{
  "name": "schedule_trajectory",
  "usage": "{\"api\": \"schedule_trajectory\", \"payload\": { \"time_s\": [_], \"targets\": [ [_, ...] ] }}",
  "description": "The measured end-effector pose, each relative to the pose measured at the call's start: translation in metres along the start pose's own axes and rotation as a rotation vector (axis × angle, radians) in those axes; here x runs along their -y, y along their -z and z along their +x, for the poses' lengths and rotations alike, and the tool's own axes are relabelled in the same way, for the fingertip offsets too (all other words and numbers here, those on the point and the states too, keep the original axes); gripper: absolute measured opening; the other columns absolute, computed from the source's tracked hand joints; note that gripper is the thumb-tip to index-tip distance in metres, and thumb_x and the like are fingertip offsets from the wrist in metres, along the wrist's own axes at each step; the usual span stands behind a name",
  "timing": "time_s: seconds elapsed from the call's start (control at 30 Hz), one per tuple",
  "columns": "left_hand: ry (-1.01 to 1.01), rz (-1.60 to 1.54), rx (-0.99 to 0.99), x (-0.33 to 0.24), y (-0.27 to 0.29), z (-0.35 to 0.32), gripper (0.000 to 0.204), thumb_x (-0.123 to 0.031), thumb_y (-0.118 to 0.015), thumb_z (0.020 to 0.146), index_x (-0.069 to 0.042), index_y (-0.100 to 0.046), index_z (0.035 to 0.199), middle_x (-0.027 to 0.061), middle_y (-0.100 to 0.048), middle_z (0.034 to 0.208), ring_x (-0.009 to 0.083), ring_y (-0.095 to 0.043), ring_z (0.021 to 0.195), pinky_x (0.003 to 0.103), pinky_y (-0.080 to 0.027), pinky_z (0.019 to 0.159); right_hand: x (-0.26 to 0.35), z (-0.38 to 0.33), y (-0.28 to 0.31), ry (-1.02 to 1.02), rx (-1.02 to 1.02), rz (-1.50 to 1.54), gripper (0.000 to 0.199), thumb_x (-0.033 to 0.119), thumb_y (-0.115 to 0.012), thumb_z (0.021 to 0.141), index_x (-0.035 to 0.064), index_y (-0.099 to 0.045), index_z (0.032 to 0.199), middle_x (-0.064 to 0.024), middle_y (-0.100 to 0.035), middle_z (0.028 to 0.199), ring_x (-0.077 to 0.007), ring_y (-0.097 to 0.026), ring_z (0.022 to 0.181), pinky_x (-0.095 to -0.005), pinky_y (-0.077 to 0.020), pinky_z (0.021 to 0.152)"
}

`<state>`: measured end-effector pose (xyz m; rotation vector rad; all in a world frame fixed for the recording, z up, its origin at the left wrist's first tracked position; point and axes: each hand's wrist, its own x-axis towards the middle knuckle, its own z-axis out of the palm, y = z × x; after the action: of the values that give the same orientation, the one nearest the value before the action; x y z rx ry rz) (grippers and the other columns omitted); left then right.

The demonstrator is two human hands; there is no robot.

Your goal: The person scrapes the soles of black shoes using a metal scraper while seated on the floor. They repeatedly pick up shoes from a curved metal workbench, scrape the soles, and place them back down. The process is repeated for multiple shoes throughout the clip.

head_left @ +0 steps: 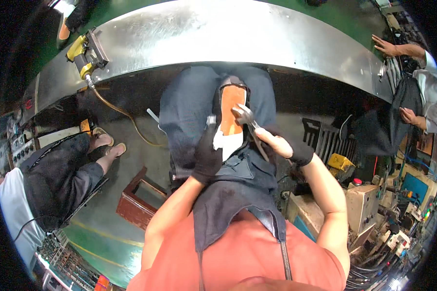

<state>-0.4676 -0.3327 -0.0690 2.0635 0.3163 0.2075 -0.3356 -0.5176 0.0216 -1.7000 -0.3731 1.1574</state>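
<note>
Across my lap lies a shoe [233,99], bottom up, with an orange-tan sole face, a dark rim and a torn-looking white patch at its near end. My left hand [209,154], in a dark glove, grips the shoe's left side near the white patch. My right hand [279,143], with a dark band at the wrist, is closed round metal pincers [247,116]. Their shiny head rests on or just over the middle of the sole face; I cannot tell if it touches. The handle slants down toward my dark apron [238,186].
Beyond my knees curves a metal bench [199,36], bearing a yellow air stapler [85,53] with a hose [109,104]. A brown wooden stool [141,199] stands at left. A seated person [48,179] is left, another person [417,97] right. Machines [364,208] crowd the right.
</note>
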Motion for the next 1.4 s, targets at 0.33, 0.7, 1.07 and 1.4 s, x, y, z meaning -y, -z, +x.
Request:
{"api": "schedule_trajectory", "payload": {
  "time_s": [0.33,0.7,1.07,1.4],
  "targets": [
    [0.188,-0.668,0.314,-0.017,0.035,0.030,0.050,-0.020,-0.042,0.095,0.004,-0.030,0.138,0.0185,-0.046,0.132,0.0269,-0.042,0.125,0.036,-0.033,0.104,0.066,0.006,-0.002,0.054,0.008,-1.047,0.040,0.034,-0.044,0.093,0.0008,-0.062,0.079,-0.0222,-0.061,0.070,-0.0385,-0.062,0.067,-0.0459,-0.0485,0.061],
    [-0.172,0.410,0.108,-0.012,-0.024,0.044,0.086,-0.036,-0.069,0.077,0.012,-0.026,0.135,0.0355,-0.027,0.138,0.0459,-0.033,0.126,0.040,-0.028,0.107,0.093,-0.019,0.065,0.125,0.236,-1.165,0.041,0.035,-0.049,0.092,0.0015,-0.059,0.070,-0.0207,-0.055,0.061,-0.0403,-0.057,0.061,-0.0438,-0.0446,0.056],
    [0.107,-0.054,-0.015,-0.027,-0.011,-0.038,0.065,-0.019,-0.070,0.078,0.004,-0.035,0.128,0.0228,-0.048,0.120,0.0339,-0.049,0.111,0.042,-0.035,0.099,-0.011,-0.036,0.005,0.044,0.163,-0.619,0.040,0.036,-0.043,0.097,0.0011,-0.059,0.089,-0.0191,-0.060,0.082,-0.0305,-0.056,0.071,-0.0385,-0.0448,0.069],
    [0.373,-0.590,0.125,-0.029,-0.003,-0.039,0.048,-0.013,-0.069,0.078,0.000,-0.044,0.117,0.0134,-0.055,0.109,0.0241,-0.056,0.097,0.035,-0.045,0.083,0.001,-0.028,-0.009,0.075,0.149,-0.950,0.047,0.044,-0.045,0.092,0.0009,-0.063,0.083,-0.0230,-0.063,0.079,-0.0397,-0.063,0.072,-0.0468,-0.0490,0.065]
  ]
}}
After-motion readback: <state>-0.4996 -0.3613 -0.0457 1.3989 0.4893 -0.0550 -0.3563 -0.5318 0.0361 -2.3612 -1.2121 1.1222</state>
